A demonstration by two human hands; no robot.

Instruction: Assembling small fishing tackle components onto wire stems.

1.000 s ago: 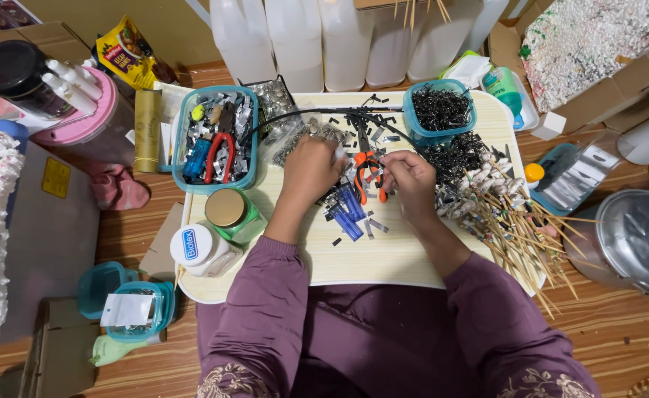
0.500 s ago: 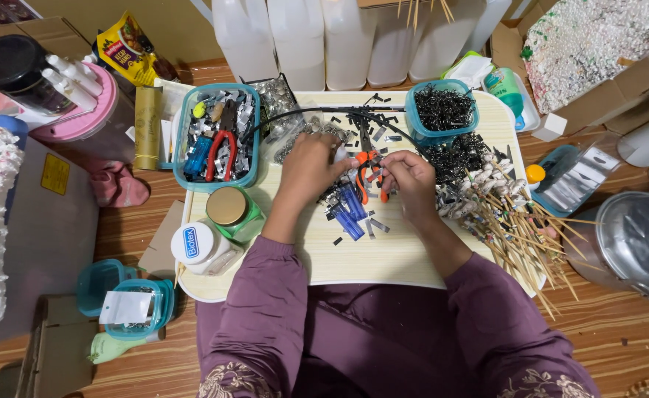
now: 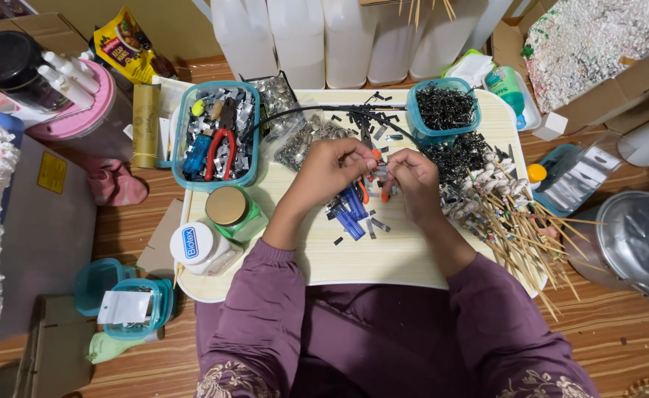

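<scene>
My left hand and my right hand meet over the middle of a cream lap table. Between them they grip small orange-handled pliers and a tiny grey piece; which fingers hold the piece I cannot tell. Several blue sticks and small dark cut bits lie on the table just under my hands. Purple sleeves cover both forearms.
A teal tray of metal bits and red-handled cutters sits at the left. A teal tub of black pieces stands at the back right, and a pile of wooden skewers at the right. Two round jars stand at the front left. White jugs line the back.
Both hands stay together over the table centre; the fingers have shifted slightly around the pliers. Nothing else has moved.
</scene>
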